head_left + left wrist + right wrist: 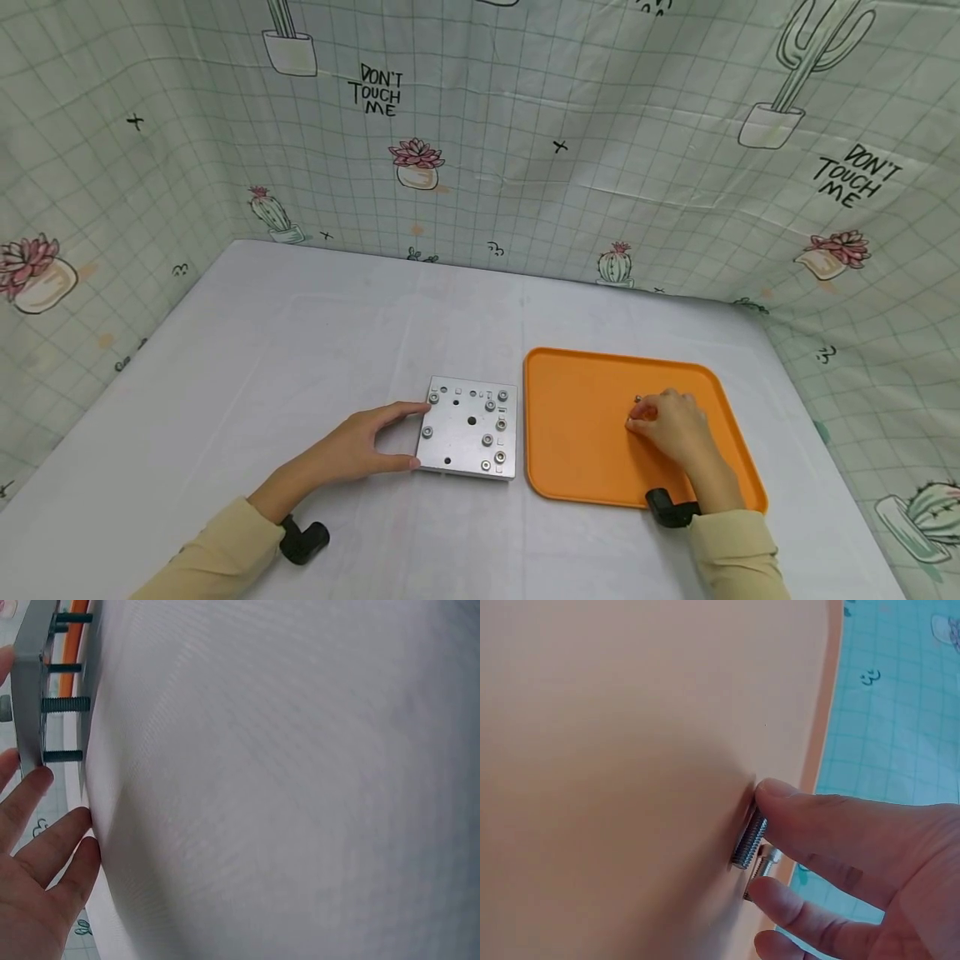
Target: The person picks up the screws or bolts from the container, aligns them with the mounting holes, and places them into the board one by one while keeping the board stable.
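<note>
A square silver metal plate [468,433] stands on the table, with several socket-head screws in its top. Their threaded ends [66,704] stick out beneath it in the left wrist view. My left hand [365,443] touches the plate's left side, index fingertip on the edge and thumb at the near corner, fingers spread and fairly straight. Over the orange tray [577,492], my right hand [673,429] pinches a screw [751,840] by its upper end. The fingertips cover its head. Another screw [763,871] lies close beside it, near the lower fingers.
The tray lies just right of the plate, a narrow gap between them. White cloth covers the table [337,333]. A printed curtain [495,167] hangs behind and at both sides. A black wrist device [303,542] is on the left arm, another [670,508] on the right.
</note>
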The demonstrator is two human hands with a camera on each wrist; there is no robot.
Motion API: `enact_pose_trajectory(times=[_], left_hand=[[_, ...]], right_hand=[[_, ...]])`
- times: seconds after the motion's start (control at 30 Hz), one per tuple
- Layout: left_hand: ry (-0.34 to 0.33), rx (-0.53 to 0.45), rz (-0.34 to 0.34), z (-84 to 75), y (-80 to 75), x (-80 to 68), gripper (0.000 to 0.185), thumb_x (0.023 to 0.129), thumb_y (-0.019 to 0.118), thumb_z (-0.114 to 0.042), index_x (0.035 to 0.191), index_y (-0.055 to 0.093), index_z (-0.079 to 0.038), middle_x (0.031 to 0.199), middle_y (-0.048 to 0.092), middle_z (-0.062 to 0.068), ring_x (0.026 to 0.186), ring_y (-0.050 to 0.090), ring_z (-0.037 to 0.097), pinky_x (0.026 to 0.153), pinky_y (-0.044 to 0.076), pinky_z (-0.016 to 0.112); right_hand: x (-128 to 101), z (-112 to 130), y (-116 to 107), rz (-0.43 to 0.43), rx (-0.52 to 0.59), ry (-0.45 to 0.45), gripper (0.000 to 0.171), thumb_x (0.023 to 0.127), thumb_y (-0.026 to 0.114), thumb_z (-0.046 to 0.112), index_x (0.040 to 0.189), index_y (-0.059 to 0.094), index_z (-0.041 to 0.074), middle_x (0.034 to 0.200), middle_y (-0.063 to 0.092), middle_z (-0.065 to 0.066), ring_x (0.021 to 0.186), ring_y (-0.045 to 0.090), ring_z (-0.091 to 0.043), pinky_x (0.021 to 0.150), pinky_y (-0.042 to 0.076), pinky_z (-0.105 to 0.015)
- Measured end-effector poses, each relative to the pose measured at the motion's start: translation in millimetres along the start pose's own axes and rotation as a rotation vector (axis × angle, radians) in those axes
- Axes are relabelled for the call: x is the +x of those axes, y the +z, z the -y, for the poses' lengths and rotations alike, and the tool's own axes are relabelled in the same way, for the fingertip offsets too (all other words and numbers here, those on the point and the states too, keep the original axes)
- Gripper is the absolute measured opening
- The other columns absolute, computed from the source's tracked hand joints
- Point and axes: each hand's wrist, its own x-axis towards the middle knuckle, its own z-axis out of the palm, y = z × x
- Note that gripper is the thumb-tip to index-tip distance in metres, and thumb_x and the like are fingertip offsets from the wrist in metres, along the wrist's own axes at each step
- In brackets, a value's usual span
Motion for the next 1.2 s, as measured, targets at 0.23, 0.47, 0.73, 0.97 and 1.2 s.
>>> enact_pose_trajectory(times=[0.23,0.47,0.73,0.97,1.2], left_hand=[[0.004,-0.002,-0.003,0.3,0.1,0.2,0.066,0.076,0.075,-0.039,0.134,0.048,-0.027,0.143,0.044,-0.002,0.134,0.04,0.024,0.11,0.034,0.046],[0.002,-0.004,-0.005,1.8,1.2,0.5,0.066,0.075,0.075,-0.039,0.134,0.048,-0.027,0.143,0.044,-0.003,0.134,0.039,0.023,0.11,0.034,0.046],[0.014,0.001,-0.01,1.6,2.0,1.2,0.066,0.076,0.075,-0.04,0.135,0.048,-0.026,0.143,0.045,0.0,0.133,0.04,0.025,0.11,0.035,0.047],[0.015,0.004,-0.007,0.4,1.6,0.9,0.066,0.076,0.074,-0.04,0.135,0.048,-0.026,0.143,0.044,0.0,0.133,0.04,0.026,0.109,0.035,0.047],[0.01,0.005,-0.005,0.1,1.3,0.5,0.066,0.076,0.074,-0.041,0.135,0.048,-0.026,0.143,0.044,0.0,0.134,0.04,0.026,0.11,0.034,0.047]], right_hand=[[0.2,1.4,0.6,-0.001,-0.001,0.005,0.011,0.082,0.071,0.021,0.08,0.068,0.01,0.086,0.054,-0.012,0.083,0.045,-0.032,0.067,0.036,-0.042],[1.8,2.1,2.3,-0.008,-0.008,0.009,0.011,0.082,0.071,0.02,0.08,0.068,0.009,0.086,0.054,-0.013,0.083,0.046,-0.033,0.066,0.036,-0.041],[3.0,2.4,3.4,0.0,-0.012,0.024,0.013,0.082,0.071,0.02,0.08,0.068,0.007,0.089,0.055,-0.016,0.084,0.046,-0.033,0.069,0.037,-0.043],[3.2,2.4,3.3,-0.012,-0.006,0.01,0.016,0.082,0.07,0.019,0.077,0.066,0.005,0.095,0.056,-0.02,0.087,0.046,-0.035,0.071,0.039,-0.046],[4.0,4.7,1.9,-0.057,0.013,-0.026,0.02,0.083,0.067,0.02,0.084,0.064,0.0,0.1,0.055,-0.022,0.088,0.045,-0.035,0.073,0.039,-0.047]])
